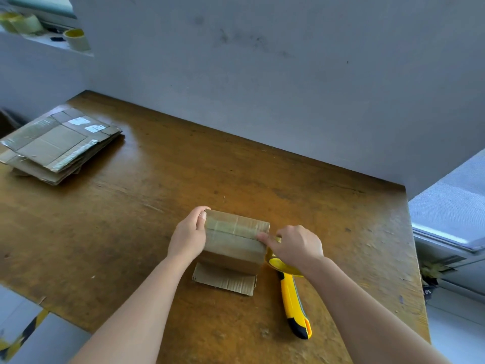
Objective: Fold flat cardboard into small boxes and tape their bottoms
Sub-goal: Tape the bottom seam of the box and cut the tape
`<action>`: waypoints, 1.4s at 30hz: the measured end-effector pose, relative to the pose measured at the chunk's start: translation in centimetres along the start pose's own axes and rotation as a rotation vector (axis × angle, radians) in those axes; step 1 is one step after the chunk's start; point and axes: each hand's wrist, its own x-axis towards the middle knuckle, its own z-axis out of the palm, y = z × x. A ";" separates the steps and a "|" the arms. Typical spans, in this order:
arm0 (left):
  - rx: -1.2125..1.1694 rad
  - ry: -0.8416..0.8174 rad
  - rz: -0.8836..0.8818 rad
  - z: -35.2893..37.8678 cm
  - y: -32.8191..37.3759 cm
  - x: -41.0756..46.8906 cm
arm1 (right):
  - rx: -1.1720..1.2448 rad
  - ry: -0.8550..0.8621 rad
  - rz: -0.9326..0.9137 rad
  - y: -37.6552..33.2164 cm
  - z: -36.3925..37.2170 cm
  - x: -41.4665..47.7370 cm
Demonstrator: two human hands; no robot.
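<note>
Cardboard box (235,248) is stood at the front middle of the table (157,179), one flap (225,281) laid flat on the wood toward the viewer; a strip of tape (236,227) is run along the top seam from the left edge to the right edge. The box's left end is gripped by the left hand (187,237), thumb laid on the top edge, fingers wrapped behind; the tape is pinched at the right edge by the right hand (296,245), forefinger pressed on the strip, other fingers curled. A yellow roll (275,261) is seen just beneath that hand, beside the box's right side; whether it is held as well cannot be told. A yellow-and-black knife (294,303) is laid just right of the flap, its far end at the roll, its near end toward the front edge. A broad stretch of wood is seen between the box and a stack (57,145) of flat cardboard, set well apart at the far left edge; the back edge is met by a grey wall (262,74).
</note>
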 end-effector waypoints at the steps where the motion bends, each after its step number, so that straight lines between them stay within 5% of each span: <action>1: 0.006 -0.008 0.005 0.0 0.1 -0.1 | 0.033 -0.013 0.009 0.1 0.2 0.0; 11: 0.013 -0.220 -0.018 -1.4 1.1 0.8 | 0.110 -0.096 0.056 -1.1 0.9 0.3; 15: 0.538 0.218 0.158 -2.3 1.8 -0.1 | 0.183 -0.083 0.115 -3.7 2.4 -0.1; 17: 0.613 0.273 0.283 -2.1 2.4 -1.2 | 0.219 -0.048 0.136 -4.8 2.9 -0.3; 21: 0.664 0.077 0.179 -1.0 2.0 -2.3 | 0.342 -0.097 0.105 -6.8 3.1 -0.4; 28: 0.644 -0.177 0.162 -3.4 -0.4 1.3 | 1.017 -0.430 0.051 -8.7 3.4 -2.1; 33: 0.643 -0.205 0.191 -3.9 -0.7 1.9 | 0.905 -0.344 0.031 -9.5 5.0 -2.6; 42: 0.620 -0.297 0.224 -4.8 -0.5 2.1 | 0.739 -0.336 0.313 -10.8 6.3 -0.6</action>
